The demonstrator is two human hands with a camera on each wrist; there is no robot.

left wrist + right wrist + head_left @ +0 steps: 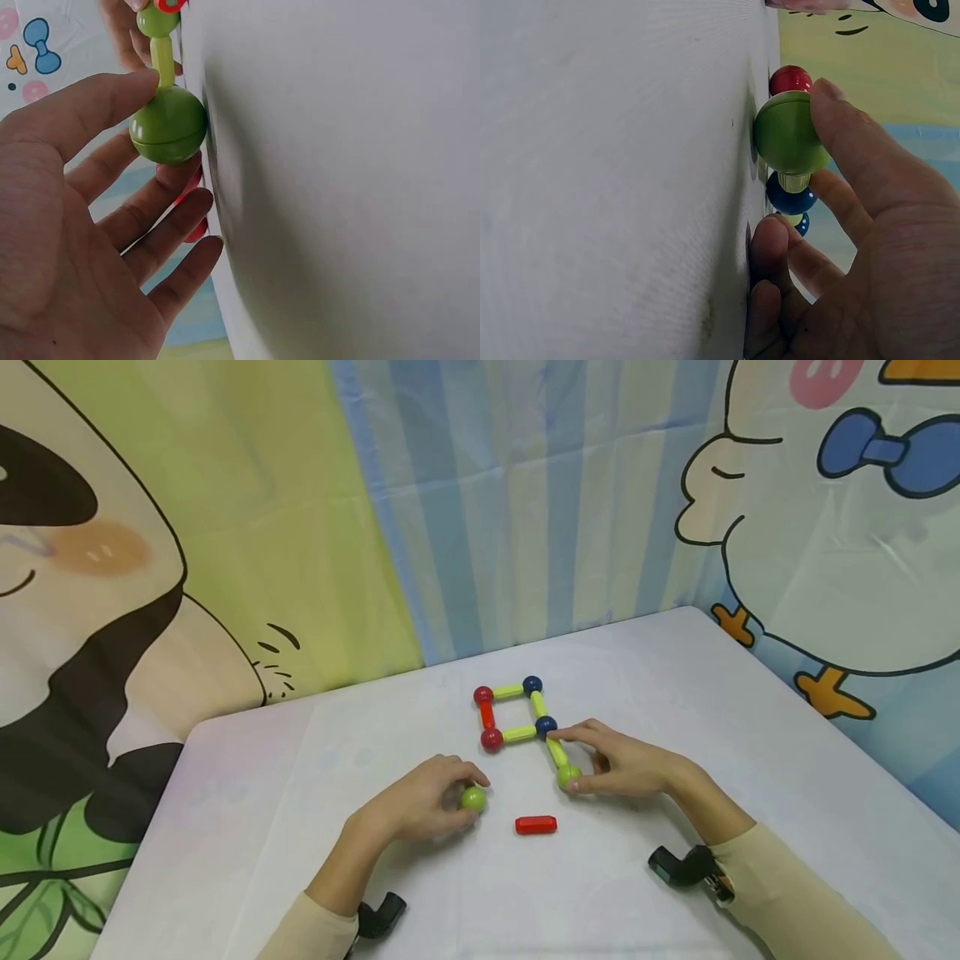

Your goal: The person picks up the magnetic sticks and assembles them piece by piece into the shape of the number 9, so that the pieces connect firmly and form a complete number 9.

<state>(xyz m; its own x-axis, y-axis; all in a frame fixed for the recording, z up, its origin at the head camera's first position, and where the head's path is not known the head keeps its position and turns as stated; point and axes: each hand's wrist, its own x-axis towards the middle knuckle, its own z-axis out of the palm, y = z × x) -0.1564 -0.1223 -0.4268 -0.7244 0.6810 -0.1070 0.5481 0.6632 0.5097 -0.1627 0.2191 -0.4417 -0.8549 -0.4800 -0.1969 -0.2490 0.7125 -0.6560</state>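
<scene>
My left hand (423, 800) pinches a loose green ball (473, 799) just above the white table; in the left wrist view the thumb lies on top of this ball (168, 126) and fingers curl below it. My right hand (633, 764) has its thumb against a second green ball (568, 775), with the index fingertip up at a dark blue ball (546, 727). A yellow-green rod (557, 752) joins those two balls. They extend from a four-sided frame with two red balls (491, 740), another blue ball (532, 685), yellow-green rods and one red rod (487, 714).
A loose red rod (536, 825) lies on the white table (600, 893) between the hands, nearer the person. Behind the table's far edge hangs a curtain (517, 510) with stripes and cartoon animals. Dark wrist cameras (682, 866) stick out from the sleeves.
</scene>
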